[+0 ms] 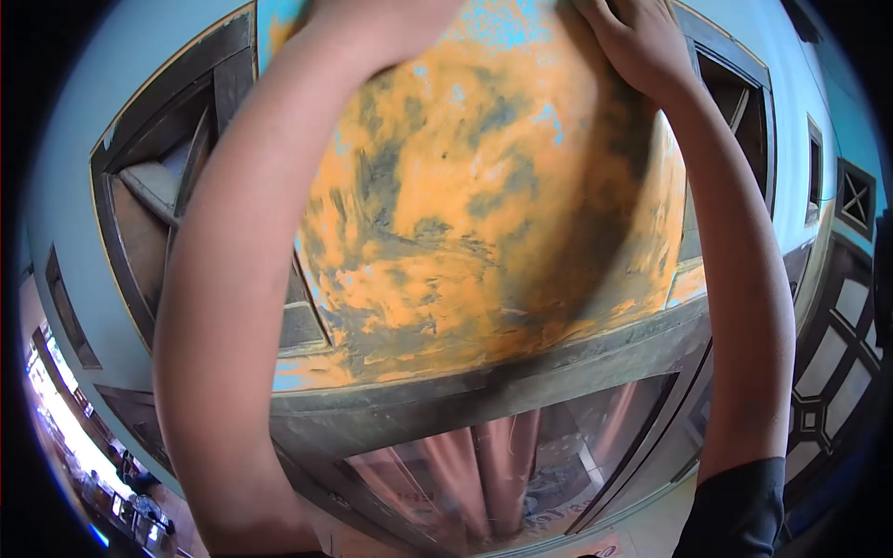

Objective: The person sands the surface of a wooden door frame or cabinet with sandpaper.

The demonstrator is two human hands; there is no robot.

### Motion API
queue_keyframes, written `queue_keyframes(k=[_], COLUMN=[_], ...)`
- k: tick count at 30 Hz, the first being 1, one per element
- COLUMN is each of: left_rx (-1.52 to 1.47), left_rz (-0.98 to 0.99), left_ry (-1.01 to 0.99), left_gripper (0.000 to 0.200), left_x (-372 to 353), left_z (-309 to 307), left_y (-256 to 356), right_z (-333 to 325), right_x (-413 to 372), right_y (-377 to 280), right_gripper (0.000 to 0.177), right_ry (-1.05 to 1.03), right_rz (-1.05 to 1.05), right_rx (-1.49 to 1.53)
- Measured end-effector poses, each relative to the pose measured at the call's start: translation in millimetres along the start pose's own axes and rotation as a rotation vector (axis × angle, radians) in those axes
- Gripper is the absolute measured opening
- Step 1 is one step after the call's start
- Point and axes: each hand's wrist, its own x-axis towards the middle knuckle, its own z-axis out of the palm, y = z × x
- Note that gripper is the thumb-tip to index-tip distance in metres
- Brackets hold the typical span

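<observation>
Both arms reach up in front of a wall panel (437, 186) with patchy orange, dark grey and some bright blue on its surface. My left hand (395, 33) is at the top edge of the view, near the upper left of the panel; its fingers are out of frame. At the upper right, my right hand (642, 46) is close to the panel, with its thumb side partly showing and its fingertips cut off. Whether either hand holds something or touches the wall is not visible. A broad shadow falls down the panel's right side.
Wooden-framed openings flank the panel, one at left (112, 214) and one at right (758, 70). Below runs a grey wooden beam (446, 386), over a glass pane with a pinkish curtain (488, 456) behind it. A dark lattice door (828, 372) stands far right.
</observation>
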Motion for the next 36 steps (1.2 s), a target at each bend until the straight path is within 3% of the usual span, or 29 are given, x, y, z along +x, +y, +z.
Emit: queue_keyframes(k=[3,6,10,14,15,17,19,23,26,30,31,34,36], left_rx=[0.054,-0.035,0.228,-0.011,0.042,0.074,0.193,0.020,0.035,0.177,0.061,0.120,0.088], left_rz=[-0.177,-0.285,-0.008,-0.297,-0.322,-0.266,0.032,-0.293,-0.312,-0.124,-0.218,-0.345,-0.232], left_ry=[0.039,0.010,0.197,-0.012,0.002,0.030,0.241,-0.033,0.030,-0.072,-0.064,-0.033,-0.031], left_gripper=[0.055,0.053,0.052,0.053,0.053,0.053,0.053,0.053,0.053,0.053,0.054,0.055,0.055], left_x=[8.5,-1.1,-23.0,3.1,9.2,3.7,3.0,17.5,18.7,16.0,14.8,34.2,12.2], left_z=[9.2,0.5,30.7,-5.8,0.8,1.2,24.1,-6.4,3.0,16.8,-5.7,16.5,-1.6], left_y=[-28.2,-12.7,8.3,-7.4,-17.4,14.2,13.0,7.9,14.5,2.3,18.3,-10.2,35.8], right_z=[-3.6,-5.5,-13.1,-3.6,-4.9,-12.8,-12.5,-10.5,0.3,0.8,-6.9,3.0,4.8], right_x=[-0.8,0.4,-7.5,-0.6,-2.4,-7.4,-7.2,-8.2,-3.3,-3.8,-8.2,-6.0,-5.3], right_y=[1.6,-1.3,-9.8,3.5,2.6,-5.8,-5.5,-1.8,9.2,10.8,3.7,11.3,11.5], right_gripper=[0.056,0.056,0.056,0.057,0.057,0.056,0.057,0.057,0.057,0.057,0.057,0.057,0.057], right_ry=[-0.014,-0.012,0.005,-0.002,0.006,0.020,0.020,0.028,0.043,0.072,0.071,0.092,0.094], right_rz=[-0.004,-0.005,-0.007,-0.023,-0.024,-0.025,-0.035,-0.032,-0.063,-0.067,-0.060,-0.073,-0.072], right_rx=[-0.029,-0.027,0.036,-0.024,0.003,0.053,0.046,0.056,0.013,0.020,0.031,0.023,0.040])
